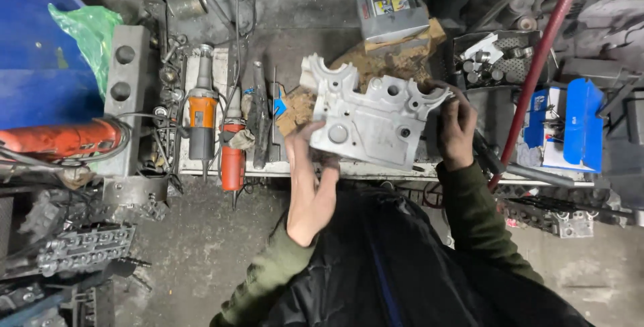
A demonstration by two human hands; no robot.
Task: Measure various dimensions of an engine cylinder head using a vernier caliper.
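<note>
Both hands' fingers grasp grey casting (376,116): left hand (310,166), right hand (458,129) | blue box (582,129) open, contents unclear

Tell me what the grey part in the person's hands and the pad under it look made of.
Grey part: likely cast aluminium, judging by its matte pale-grey surface, moulded ribs and bored holes. Pad: probably worn cardboard or fibreboard, brown with ragged, crumbling edges.

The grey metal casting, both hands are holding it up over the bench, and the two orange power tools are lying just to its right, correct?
Not quite. The head view shows the two orange power tools lying to the left of the grey metal casting, not its right. The left hand and right hand do hold it over the bench.
</note>
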